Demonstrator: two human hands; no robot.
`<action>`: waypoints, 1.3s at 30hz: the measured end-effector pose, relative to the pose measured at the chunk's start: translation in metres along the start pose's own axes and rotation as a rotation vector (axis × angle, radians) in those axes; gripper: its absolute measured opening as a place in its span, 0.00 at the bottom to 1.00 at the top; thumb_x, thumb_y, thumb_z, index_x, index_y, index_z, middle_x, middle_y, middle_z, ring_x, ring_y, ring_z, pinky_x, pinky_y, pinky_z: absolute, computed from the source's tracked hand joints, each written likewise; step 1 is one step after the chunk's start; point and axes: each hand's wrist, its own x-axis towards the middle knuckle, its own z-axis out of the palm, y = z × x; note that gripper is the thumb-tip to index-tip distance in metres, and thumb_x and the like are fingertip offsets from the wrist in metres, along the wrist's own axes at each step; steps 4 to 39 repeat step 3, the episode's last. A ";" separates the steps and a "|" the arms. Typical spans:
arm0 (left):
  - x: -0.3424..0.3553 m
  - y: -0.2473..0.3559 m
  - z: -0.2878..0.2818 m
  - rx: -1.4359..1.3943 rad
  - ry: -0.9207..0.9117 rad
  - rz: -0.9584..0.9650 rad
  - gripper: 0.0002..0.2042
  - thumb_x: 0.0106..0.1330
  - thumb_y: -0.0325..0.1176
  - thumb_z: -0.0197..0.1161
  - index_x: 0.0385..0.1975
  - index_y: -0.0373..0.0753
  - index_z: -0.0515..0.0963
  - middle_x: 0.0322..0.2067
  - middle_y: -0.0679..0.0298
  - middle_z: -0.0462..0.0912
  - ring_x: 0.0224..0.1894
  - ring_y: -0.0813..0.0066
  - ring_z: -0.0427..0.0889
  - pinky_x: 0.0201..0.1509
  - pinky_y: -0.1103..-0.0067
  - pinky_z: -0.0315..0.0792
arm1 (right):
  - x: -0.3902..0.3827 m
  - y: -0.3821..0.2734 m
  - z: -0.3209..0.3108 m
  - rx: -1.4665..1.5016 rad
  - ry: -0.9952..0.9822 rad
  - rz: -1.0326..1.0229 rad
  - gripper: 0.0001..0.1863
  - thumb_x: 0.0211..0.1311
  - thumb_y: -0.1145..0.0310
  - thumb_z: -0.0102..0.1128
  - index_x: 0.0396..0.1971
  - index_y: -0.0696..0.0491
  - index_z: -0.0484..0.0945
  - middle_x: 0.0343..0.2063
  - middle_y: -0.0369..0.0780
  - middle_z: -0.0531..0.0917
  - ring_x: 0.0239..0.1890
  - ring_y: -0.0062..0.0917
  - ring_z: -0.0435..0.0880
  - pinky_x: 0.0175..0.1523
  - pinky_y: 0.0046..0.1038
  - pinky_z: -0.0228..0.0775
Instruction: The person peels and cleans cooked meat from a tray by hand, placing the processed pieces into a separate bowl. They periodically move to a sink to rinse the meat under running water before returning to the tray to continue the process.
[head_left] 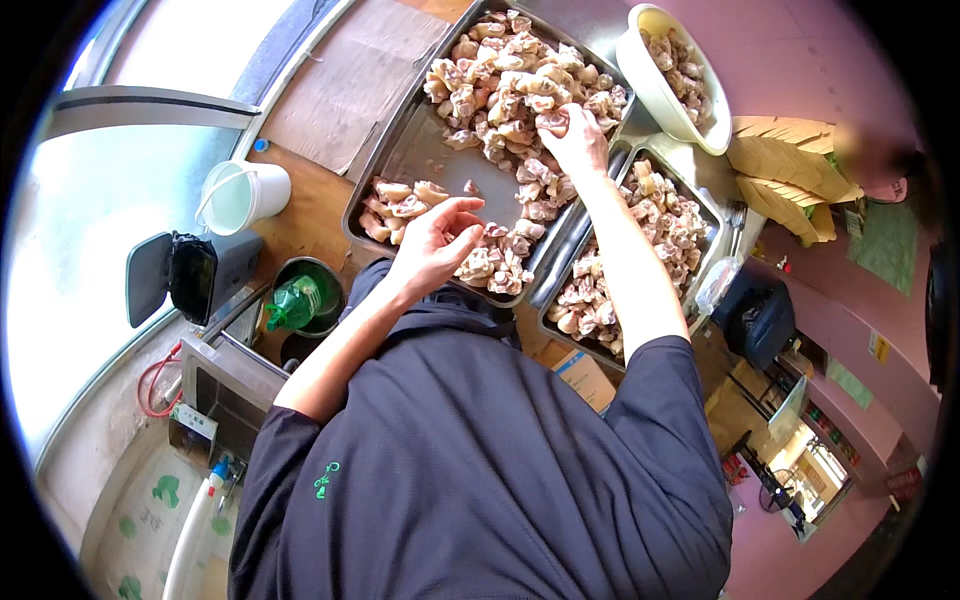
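A large metal tray [430, 150] lies in front of me, with pale chopped pieces of bone-in meat [520, 80] heaped at its far side. Smaller clusters of pieces lie at its near left corner and near edge. My right hand [580, 145] is closed, fingertips pinching a meat piece [552, 122] over the heap. Over the near part of the tray hovers my left hand [433, 245], fingers apart, with nothing seen in it. A small loose scrap [472, 187] lies on the tray just beyond its fingertips.
Right of the tray sits a second metal tray [712, 215] full of similar pieces, under my right forearm. A cream basin [715, 135] of meat stands at the far right. To the left are a white bucket [265, 190], a grey bin [235, 260] and a green bottle [295, 300] in a pot.
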 end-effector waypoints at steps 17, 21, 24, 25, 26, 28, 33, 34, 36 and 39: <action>0.004 -0.007 -0.008 -0.039 -0.012 0.015 0.17 0.71 0.32 0.64 0.57 0.34 0.77 0.37 0.66 0.85 0.34 0.87 0.77 0.39 0.85 0.74 | 0.000 0.014 0.004 0.068 -0.052 0.046 0.29 0.54 0.55 0.75 0.53 0.48 0.75 0.51 0.45 0.81 0.50 0.42 0.85 0.54 0.40 0.79; 0.004 -0.007 -0.008 -0.039 -0.012 0.015 0.17 0.71 0.32 0.64 0.57 0.34 0.77 0.37 0.66 0.85 0.34 0.87 0.77 0.39 0.85 0.74 | 0.000 0.014 0.004 0.068 -0.052 0.046 0.29 0.54 0.55 0.75 0.53 0.48 0.75 0.51 0.45 0.81 0.50 0.42 0.85 0.54 0.40 0.79; 0.004 -0.007 -0.008 -0.039 -0.012 0.015 0.17 0.71 0.32 0.64 0.57 0.34 0.77 0.37 0.66 0.85 0.34 0.87 0.77 0.39 0.85 0.74 | 0.000 0.014 0.004 0.068 -0.052 0.046 0.29 0.54 0.55 0.75 0.53 0.48 0.75 0.51 0.45 0.81 0.50 0.42 0.85 0.54 0.40 0.79; 0.004 -0.007 -0.008 -0.039 -0.012 0.015 0.17 0.71 0.32 0.64 0.57 0.34 0.77 0.37 0.66 0.85 0.34 0.87 0.77 0.39 0.85 0.74 | 0.000 0.014 0.004 0.068 -0.052 0.046 0.29 0.54 0.55 0.75 0.53 0.48 0.75 0.51 0.45 0.81 0.50 0.42 0.85 0.54 0.40 0.79; 0.004 -0.007 -0.008 -0.039 -0.012 0.015 0.17 0.71 0.32 0.64 0.57 0.34 0.77 0.37 0.66 0.85 0.34 0.87 0.77 0.39 0.85 0.74 | 0.000 0.014 0.004 0.068 -0.052 0.046 0.29 0.54 0.55 0.75 0.53 0.48 0.75 0.51 0.45 0.81 0.50 0.42 0.85 0.54 0.40 0.79; 0.004 -0.007 -0.008 -0.039 -0.012 0.015 0.17 0.71 0.32 0.64 0.57 0.34 0.77 0.37 0.66 0.85 0.34 0.87 0.77 0.39 0.85 0.74 | 0.000 0.014 0.004 0.068 -0.052 0.046 0.29 0.54 0.55 0.75 0.53 0.48 0.75 0.51 0.45 0.81 0.50 0.42 0.85 0.54 0.40 0.79; 0.004 -0.007 -0.008 -0.039 -0.012 0.015 0.17 0.71 0.32 0.64 0.57 0.34 0.77 0.37 0.66 0.85 0.34 0.87 0.77 0.39 0.85 0.74 | 0.000 0.014 0.004 0.068 -0.052 0.046 0.29 0.54 0.55 0.75 0.53 0.48 0.75 0.51 0.45 0.81 0.50 0.42 0.85 0.54 0.40 0.79; 0.004 -0.007 -0.008 -0.039 -0.012 0.015 0.17 0.71 0.32 0.64 0.57 0.34 0.77 0.37 0.66 0.85 0.34 0.87 0.77 0.39 0.85 0.74 | 0.000 0.014 0.004 0.068 -0.052 0.046 0.29 0.54 0.55 0.75 0.53 0.48 0.75 0.51 0.45 0.81 0.50 0.42 0.85 0.54 0.40 0.79; 0.004 -0.007 -0.008 -0.039 -0.012 0.015 0.17 0.71 0.32 0.64 0.57 0.34 0.77 0.37 0.66 0.85 0.34 0.87 0.77 0.39 0.85 0.74 | 0.000 0.014 0.004 0.068 -0.052 0.046 0.29 0.54 0.55 0.75 0.53 0.48 0.75 0.51 0.45 0.81 0.50 0.42 0.85 0.54 0.40 0.79; 0.004 -0.007 -0.008 -0.039 -0.012 0.015 0.17 0.71 0.32 0.64 0.57 0.34 0.77 0.37 0.66 0.85 0.34 0.87 0.77 0.39 0.85 0.74 | 0.000 0.014 0.004 0.068 -0.052 0.046 0.29 0.54 0.55 0.75 0.53 0.48 0.75 0.51 0.45 0.81 0.50 0.42 0.85 0.54 0.40 0.79</action>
